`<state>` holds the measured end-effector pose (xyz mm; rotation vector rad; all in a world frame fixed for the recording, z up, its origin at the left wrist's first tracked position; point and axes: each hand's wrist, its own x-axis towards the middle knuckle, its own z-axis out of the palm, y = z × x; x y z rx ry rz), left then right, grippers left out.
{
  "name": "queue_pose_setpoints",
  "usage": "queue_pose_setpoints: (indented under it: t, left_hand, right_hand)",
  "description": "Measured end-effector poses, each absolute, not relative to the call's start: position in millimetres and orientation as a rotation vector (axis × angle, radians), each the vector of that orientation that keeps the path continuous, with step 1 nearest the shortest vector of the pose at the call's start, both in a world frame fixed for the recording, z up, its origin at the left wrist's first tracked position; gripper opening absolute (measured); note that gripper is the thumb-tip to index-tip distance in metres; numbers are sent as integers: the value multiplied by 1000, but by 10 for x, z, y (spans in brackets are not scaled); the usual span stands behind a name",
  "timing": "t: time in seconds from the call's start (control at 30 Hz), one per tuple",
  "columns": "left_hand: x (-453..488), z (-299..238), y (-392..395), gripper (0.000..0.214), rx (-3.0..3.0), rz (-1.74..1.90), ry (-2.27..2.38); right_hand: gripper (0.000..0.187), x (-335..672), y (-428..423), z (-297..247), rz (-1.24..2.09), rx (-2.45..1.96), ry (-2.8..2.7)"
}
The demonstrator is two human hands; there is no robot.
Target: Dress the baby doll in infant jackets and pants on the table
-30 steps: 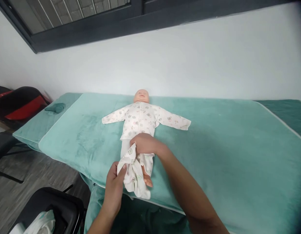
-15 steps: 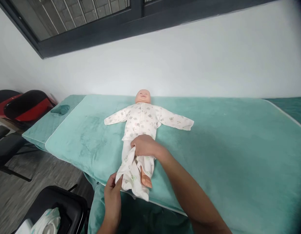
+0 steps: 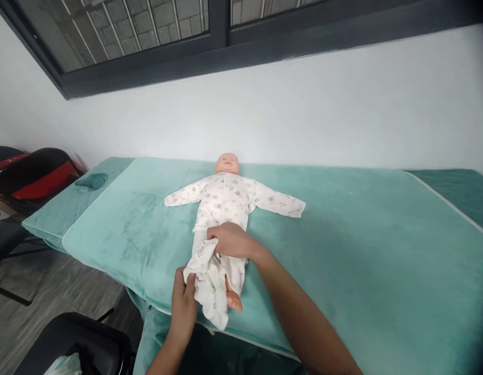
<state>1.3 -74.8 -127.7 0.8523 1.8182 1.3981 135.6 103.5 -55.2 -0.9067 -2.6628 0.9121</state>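
A baby doll (image 3: 226,162) lies on its back on a teal padded table (image 3: 343,234), arms spread, dressed in a white printed top (image 3: 225,198). White printed trousers (image 3: 210,284) are bunched about its legs, and one bare foot (image 3: 234,302) sticks out. My right hand (image 3: 230,240) is closed on the waist of the trousers at the doll's hip. My left hand (image 3: 183,301) pinches the loose trouser cloth near the table's front edge.
A dark bin (image 3: 81,344) with a white cloth in it stands at the lower left. Red and black chairs (image 3: 28,174) stand at the far left. A small teal cloth (image 3: 91,180) lies at the table's left end. Wall and window are behind.
My left hand dropped towards the table edge, then came back up along the loose trouser cloth. My right hand stayed on the waist. The view shifted slightly.
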Motion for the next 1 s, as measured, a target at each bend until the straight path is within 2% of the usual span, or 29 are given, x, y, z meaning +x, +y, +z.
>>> queue_pose_setpoints:
  t: [0.17,0.37,0.6,0.8,1.0]
  left_hand:
    - [-20,-1307,-424,46,867,1661,1758]
    - [-202,-1286,-166,46,857,1724,1696]
    - [-292,-1234,-282,35,802,1484,1606]
    - [-329,-1161,-635,34,721,1257,1261]
    - [-467,-1114,-564,28,853,1105,1330]
  right_hand:
    - [8,1407,1106,-560,1062,-869,-2531]
    - [41,1426,1135,-536,1231,-763,-2524]
    - [40,1367,1115,-587,1047,-860,-2598]
    - [38,1332,1063,-574,994,-856,-2655]
    - [30,1358,1044,-530,1016,-806,-2645]
